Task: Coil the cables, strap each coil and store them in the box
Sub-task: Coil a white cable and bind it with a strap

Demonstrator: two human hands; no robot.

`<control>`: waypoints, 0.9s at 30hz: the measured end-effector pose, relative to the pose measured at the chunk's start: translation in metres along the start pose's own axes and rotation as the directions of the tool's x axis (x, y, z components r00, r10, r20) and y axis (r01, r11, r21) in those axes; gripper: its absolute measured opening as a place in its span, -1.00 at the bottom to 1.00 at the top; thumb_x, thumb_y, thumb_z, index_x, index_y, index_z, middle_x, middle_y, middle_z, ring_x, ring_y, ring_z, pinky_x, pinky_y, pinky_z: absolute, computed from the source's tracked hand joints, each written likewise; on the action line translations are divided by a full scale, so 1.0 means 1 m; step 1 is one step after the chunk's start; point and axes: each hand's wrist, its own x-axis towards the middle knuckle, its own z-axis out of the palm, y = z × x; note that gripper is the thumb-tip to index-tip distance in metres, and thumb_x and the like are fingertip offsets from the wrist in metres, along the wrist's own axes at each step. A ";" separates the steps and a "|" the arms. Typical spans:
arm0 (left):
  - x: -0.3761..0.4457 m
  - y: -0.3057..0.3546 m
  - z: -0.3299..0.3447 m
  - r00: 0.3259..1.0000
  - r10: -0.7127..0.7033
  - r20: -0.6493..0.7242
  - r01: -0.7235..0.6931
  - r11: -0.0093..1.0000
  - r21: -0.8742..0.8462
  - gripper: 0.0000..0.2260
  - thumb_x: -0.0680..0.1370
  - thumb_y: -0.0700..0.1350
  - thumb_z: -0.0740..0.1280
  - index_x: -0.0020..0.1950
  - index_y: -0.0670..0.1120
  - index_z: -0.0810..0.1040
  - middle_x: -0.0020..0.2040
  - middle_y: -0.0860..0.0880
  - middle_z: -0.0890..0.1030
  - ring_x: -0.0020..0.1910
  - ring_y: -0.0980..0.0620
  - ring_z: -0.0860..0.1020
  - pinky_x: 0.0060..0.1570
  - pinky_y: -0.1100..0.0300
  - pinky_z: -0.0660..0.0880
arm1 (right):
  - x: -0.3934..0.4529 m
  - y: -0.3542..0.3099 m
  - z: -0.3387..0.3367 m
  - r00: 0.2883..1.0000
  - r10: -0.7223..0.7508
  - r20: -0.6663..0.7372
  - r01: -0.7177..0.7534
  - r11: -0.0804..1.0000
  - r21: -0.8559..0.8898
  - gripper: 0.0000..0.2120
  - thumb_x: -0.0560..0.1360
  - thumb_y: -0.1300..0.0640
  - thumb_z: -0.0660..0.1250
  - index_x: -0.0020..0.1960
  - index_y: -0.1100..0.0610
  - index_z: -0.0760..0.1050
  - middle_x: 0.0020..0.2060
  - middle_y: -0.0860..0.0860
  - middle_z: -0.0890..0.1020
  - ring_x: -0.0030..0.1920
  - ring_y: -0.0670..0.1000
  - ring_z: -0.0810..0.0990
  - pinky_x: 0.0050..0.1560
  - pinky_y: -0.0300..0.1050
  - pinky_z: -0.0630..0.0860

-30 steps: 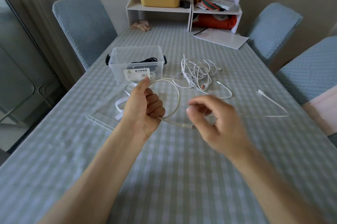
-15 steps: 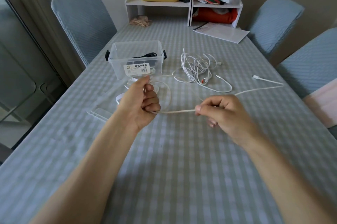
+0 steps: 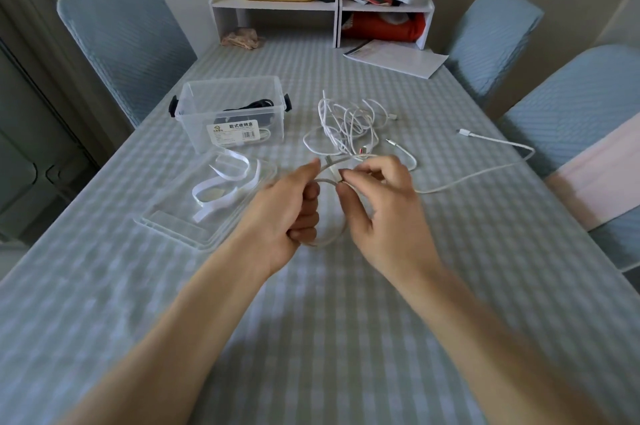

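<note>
We are coiling a white cable (image 3: 478, 175) above the checked table (image 3: 311, 338), midway through the winding step by our reading. Our left hand (image 3: 287, 213) is curling its fingers round the loops gathered so far, which are hanging below the fist as an arc, with one plug end poking up past the thumb. Our right hand (image 3: 377, 210) is pinching the same cable between thumb and forefinger, just beside the left thumb, so the two grips are nearly touching. The relation that matters: the free length is leaving the right-hand pinch and running away to the right along the table, then bending back toward the far edge to end in its plug (image 3: 464, 132), well apart from both hands. Its long axis is therefore lying roughly crosswise to our forearms, on the right hand's side, so we are judging the right hand the one to draw in the next turn while the left keeps the coil. The tangled cables (image 3: 349, 127) are lying beyond the hands, the clear box (image 3: 194, 113) far left of them, and white straps (image 3: 225, 182) are resting on its lid (image 3: 173, 227).
</note>
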 end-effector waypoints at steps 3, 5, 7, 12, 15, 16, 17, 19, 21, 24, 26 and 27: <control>-0.001 0.001 -0.003 0.999 -0.042 0.022 0.041 0.999 0.034 -0.60 0.60 0.02 0.29 -0.40 -0.06 0.31 -0.50 0.05 0.15 -0.59 0.11 0.08 -0.59 0.29 0.00 | 0.003 0.003 -0.003 0.988 -0.156 0.003 0.153 0.970 -0.187 -0.79 0.57 0.08 0.32 0.07 0.17 0.66 0.20 0.13 0.53 0.22 0.14 0.45 0.16 0.04 0.48; -0.001 0.003 -0.005 0.995 -0.084 0.044 0.082 0.996 0.044 -0.60 0.59 0.00 0.27 -0.42 -0.05 0.28 -0.52 0.05 0.14 -0.60 0.11 0.06 -0.59 0.29 -0.02 | 0.006 0.007 -0.006 0.968 -0.240 0.070 0.249 0.945 -0.211 -0.78 0.56 0.07 0.34 0.08 0.19 0.65 0.29 0.16 0.51 0.34 0.16 0.42 0.33 0.12 0.39; 0.000 0.004 -0.009 0.992 -0.115 0.059 0.112 0.992 0.051 -0.60 0.58 -0.02 0.25 -0.44 -0.05 0.26 -0.55 0.06 0.13 -0.62 0.12 0.05 -0.60 0.31 -0.03 | 0.006 0.010 -0.007 0.950 -0.264 0.169 0.292 0.940 -0.175 -0.70 0.54 0.02 0.34 0.13 0.21 0.62 0.33 0.16 0.51 0.37 0.15 0.46 0.39 0.19 0.34; -0.001 0.007 -0.014 0.985 -0.152 0.082 0.145 0.986 0.085 -0.64 0.55 -0.08 0.17 -0.45 -0.05 0.25 -0.56 0.06 0.12 -0.63 0.13 0.04 -0.59 0.32 -0.04 | 0.003 0.002 -0.002 0.937 -0.270 0.224 0.303 0.944 -0.132 -0.65 0.54 0.11 0.34 0.29 0.20 0.55 0.30 0.12 0.55 0.31 0.09 0.54 0.40 0.16 0.36; -0.001 0.007 -0.014 0.987 -0.145 0.070 0.138 0.985 0.103 -0.65 0.54 -0.10 0.17 -0.46 -0.05 0.25 -0.55 0.05 0.13 -0.62 0.11 0.05 -0.58 0.29 -0.01 | 0.002 -0.004 0.000 0.956 -0.188 0.226 0.213 0.973 -0.092 -0.63 0.52 0.17 0.33 0.32 0.17 0.55 0.13 0.02 0.64 0.12 0.06 0.62 0.18 0.01 0.51; -0.001 0.007 -0.014 0.988 -0.137 0.069 0.129 0.985 0.116 -0.65 0.53 -0.10 0.18 -0.46 -0.06 0.25 -0.54 0.04 0.13 -0.60 0.10 0.06 -0.57 0.28 0.01 | 0.002 -0.005 0.000 0.963 -0.150 0.226 0.175 0.980 -0.096 -0.63 0.52 0.16 0.32 0.31 0.16 0.55 0.05 0.01 0.65 0.04 0.07 0.63 0.06 -0.03 0.55; -0.002 0.007 -0.014 0.990 -0.124 0.068 0.115 0.985 0.125 -0.65 0.54 -0.10 0.20 -0.46 -0.06 0.26 -0.54 0.03 0.13 -0.59 0.08 0.07 -0.57 0.26 0.05 | 0.002 -0.005 -0.001 0.966 -0.111 0.232 0.138 0.985 -0.101 -0.64 0.52 0.14 0.31 0.30 0.15 0.57 -0.03 0.01 0.64 -0.03 0.08 0.63 -0.06 -0.07 0.55; -0.002 0.005 -0.012 0.995 -0.077 0.058 0.069 0.990 0.123 -0.64 0.56 -0.10 0.22 -0.44 -0.08 0.31 -0.53 -0.01 0.19 -0.57 0.05 0.13 -0.54 0.23 0.17 | 0.005 -0.004 -0.004 0.964 -0.062 0.259 0.088 0.992 -0.090 -0.67 0.55 0.10 0.26 0.27 0.12 0.58 -0.15 0.00 0.58 -0.13 0.09 0.60 -0.18 -0.09 0.51; -0.003 0.003 -0.009 0.999 -0.005 0.035 0.000 0.993 0.116 -0.65 0.58 -0.11 0.23 -0.41 -0.12 0.42 -0.48 -0.07 0.33 -0.57 0.01 0.26 -0.43 0.13 0.39 | 0.007 -0.002 -0.006 0.954 -0.054 0.295 0.076 0.995 -0.061 -0.70 0.57 0.11 0.22 0.24 0.11 0.58 -0.20 -0.02 0.53 -0.17 0.09 0.57 -0.23 -0.04 0.50; -0.002 -0.001 -0.006 0.998 0.055 0.009 -0.055 0.969 0.241 -0.51 0.62 0.00 0.18 -0.48 -0.12 0.56 -0.44 -0.16 0.52 -0.47 -0.12 0.50 -0.16 -0.07 0.51 | 0.008 0.005 -0.010 0.947 -0.057 0.317 0.068 0.997 -0.025 -0.70 0.58 0.12 0.15 0.18 0.16 0.59 -0.20 0.01 0.51 -0.19 0.11 0.56 -0.21 0.04 0.52; -0.002 0.000 -0.007 0.994 0.106 -0.027 -0.090 0.936 0.340 -0.46 0.62 0.15 0.14 -0.41 -0.12 0.62 -0.42 -0.18 0.59 -0.40 -0.16 0.58 -0.12 -0.07 0.56 | 0.009 0.007 -0.010 0.936 -0.064 0.345 0.077 0.997 -0.023 -0.63 0.56 0.09 0.07 0.13 0.19 0.59 -0.18 0.07 0.54 -0.18 0.16 0.58 -0.18 0.12 0.54; -0.003 0.001 -0.006 0.990 0.140 -0.032 -0.118 0.917 0.380 -0.44 0.62 0.21 0.12 -0.32 -0.14 0.63 -0.42 -0.17 0.60 -0.40 -0.16 0.60 -0.13 -0.04 0.57 | 0.010 0.006 -0.010 0.930 -0.064 0.362 0.080 0.996 -0.028 -0.62 0.54 0.10 0.05 0.12 0.20 0.58 -0.17 0.10 0.55 -0.17 0.19 0.59 -0.17 0.14 0.54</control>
